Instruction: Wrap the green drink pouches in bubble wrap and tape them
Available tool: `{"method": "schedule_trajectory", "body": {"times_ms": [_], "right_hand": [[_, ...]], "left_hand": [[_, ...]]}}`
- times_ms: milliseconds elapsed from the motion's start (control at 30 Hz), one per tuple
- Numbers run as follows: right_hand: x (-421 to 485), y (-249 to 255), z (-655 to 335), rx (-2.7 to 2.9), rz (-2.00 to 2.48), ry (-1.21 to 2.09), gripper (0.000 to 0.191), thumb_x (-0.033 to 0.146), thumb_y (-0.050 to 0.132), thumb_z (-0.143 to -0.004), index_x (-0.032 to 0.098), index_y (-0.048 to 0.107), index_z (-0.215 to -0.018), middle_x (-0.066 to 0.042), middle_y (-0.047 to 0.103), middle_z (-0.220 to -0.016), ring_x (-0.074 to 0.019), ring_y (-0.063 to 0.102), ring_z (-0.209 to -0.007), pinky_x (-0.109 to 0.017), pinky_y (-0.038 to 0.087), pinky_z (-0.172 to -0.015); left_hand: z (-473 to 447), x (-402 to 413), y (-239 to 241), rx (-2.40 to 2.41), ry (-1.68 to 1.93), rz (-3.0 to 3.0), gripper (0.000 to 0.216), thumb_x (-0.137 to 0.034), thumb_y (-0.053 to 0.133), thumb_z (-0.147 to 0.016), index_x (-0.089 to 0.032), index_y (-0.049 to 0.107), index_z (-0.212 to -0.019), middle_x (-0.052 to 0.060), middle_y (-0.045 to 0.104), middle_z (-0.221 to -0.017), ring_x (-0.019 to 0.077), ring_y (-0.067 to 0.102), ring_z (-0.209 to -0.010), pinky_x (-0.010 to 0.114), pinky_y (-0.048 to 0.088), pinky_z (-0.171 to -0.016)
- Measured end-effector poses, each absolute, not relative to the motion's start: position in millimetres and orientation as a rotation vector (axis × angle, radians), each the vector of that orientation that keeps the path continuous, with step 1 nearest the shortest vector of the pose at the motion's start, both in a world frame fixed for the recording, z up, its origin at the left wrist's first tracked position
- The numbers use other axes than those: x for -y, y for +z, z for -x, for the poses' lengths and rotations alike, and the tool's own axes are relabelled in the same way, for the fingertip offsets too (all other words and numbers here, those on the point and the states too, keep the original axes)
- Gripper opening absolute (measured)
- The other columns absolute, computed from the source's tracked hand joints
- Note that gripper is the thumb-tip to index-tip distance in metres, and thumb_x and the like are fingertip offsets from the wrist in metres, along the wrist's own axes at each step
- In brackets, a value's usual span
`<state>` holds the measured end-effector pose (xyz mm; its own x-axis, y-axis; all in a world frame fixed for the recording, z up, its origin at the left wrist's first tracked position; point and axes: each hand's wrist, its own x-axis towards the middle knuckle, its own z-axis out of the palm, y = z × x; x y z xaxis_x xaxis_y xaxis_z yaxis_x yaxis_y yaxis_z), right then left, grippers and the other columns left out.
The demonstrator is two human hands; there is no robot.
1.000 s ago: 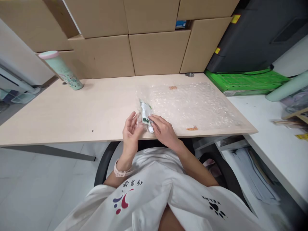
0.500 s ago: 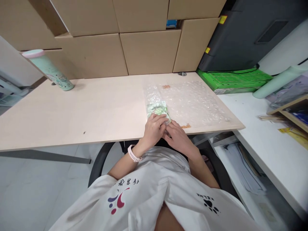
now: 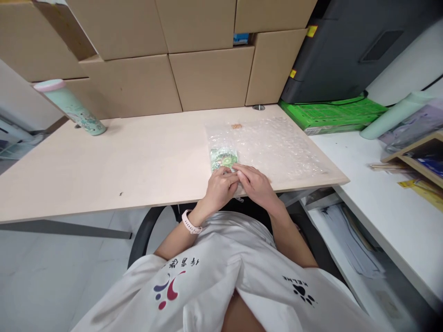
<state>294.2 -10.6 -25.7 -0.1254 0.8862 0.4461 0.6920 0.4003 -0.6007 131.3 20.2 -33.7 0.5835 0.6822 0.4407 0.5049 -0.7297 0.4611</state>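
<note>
A sheet of clear bubble wrap (image 3: 280,150) lies spread at the right part of the table. On its left part sits a flat green-and-white packet (image 3: 223,157), close to the front edge. My left hand (image 3: 220,185) is closed at the packet's near edge, its fingers bent over the clear wrap there. Beside it, my right hand (image 3: 256,185) is closed too, with fingertips meeting the left ones on the wrap. The fingers cover the packet's lower edge, and a bit of clear plastic shows under the hands.
A mint-green tumbler (image 3: 74,108) stands at the table's left. Cardboard boxes (image 3: 211,78) are stacked along the back. To the right are a green box (image 3: 332,115) beneath a dark case (image 3: 346,55), and a white side desk (image 3: 374,184) with a wooden organizer.
My left fingers have drawn back off the packet toward the table's edge, showing more of it. My right fingers have moved up beside its lower right corner. The view has shifted slightly.
</note>
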Motion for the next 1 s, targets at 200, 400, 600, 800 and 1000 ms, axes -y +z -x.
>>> {"method": "schedule_trajectory", "body": {"times_ms": [200, 400, 600, 800, 1000], "right_hand": [[11.4, -35.3, -291.7, 1.884, 1.42, 0.293, 0.036, 0.031, 0.04, -0.103, 0.021, 0.066, -0.126, -0.011, 0.067, -0.136, -0.0242, 0.061, -0.128, -0.046, 0.048, -0.108], [17.3, -35.8, -284.0, 1.93, 1.453, 0.259, 0.045, 0.04, 0.039, -0.103, 0.015, 0.062, -0.133, -0.017, 0.061, -0.142, -0.0313, 0.057, -0.131, -0.052, 0.045, -0.109], [24.9, -26.8, -277.2, 2.032, 1.278, 0.47, 0.057, 0.049, 0.035, -0.104, 0.019, 0.04, -0.152, -0.015, 0.055, -0.148, -0.0293, 0.052, -0.134, -0.05, 0.045, -0.109], [35.8, -26.0, -290.9, 2.103, 1.317, 0.353, 0.027, 0.036, 0.048, -0.1, 0.02, 0.067, -0.112, -0.013, 0.07, -0.113, -0.0324, 0.055, -0.115, -0.049, 0.049, -0.093], [42.4, -36.8, -314.2, 2.091, 1.473, 0.243, 0.03, 0.023, 0.047, -0.1, 0.02, 0.062, -0.074, -0.005, 0.07, -0.076, -0.0222, 0.061, -0.078, -0.04, 0.044, -0.084]], "left_hand": [[-95.9, -5.6, -30.3, -1.21, 1.366, -1.791, 0.042, -0.028, 0.067, -0.089, -0.026, 0.063, -0.13, 0.01, 0.048, -0.155, 0.0272, 0.042, -0.145, 0.05, 0.034, -0.121], [-86.0, -3.3, -13.0, -0.861, 1.075, -0.914, 0.072, -0.029, 0.075, -0.08, -0.021, 0.045, -0.145, 0.016, 0.055, -0.146, 0.0286, 0.059, -0.13, 0.046, 0.045, -0.112], [-100.0, 10.2, -18.2, -0.717, 1.232, -1.13, 0.06, -0.03, 0.082, -0.077, -0.023, 0.062, -0.134, 0.009, 0.066, -0.132, 0.0216, 0.066, -0.114, 0.034, 0.052, -0.099], [-120.7, 2.1, -30.7, -0.799, 1.239, -1.928, 0.043, -0.034, 0.055, -0.099, -0.024, 0.057, -0.141, 0.013, 0.053, -0.151, 0.0245, 0.056, -0.124, 0.044, 0.044, -0.107], [-157.7, -11.9, -34.9, -0.979, 1.075, -2.446, 0.037, -0.032, 0.044, -0.103, -0.017, 0.065, -0.13, 0.014, 0.061, -0.142, 0.0265, 0.053, -0.114, 0.045, 0.048, -0.097]]}}
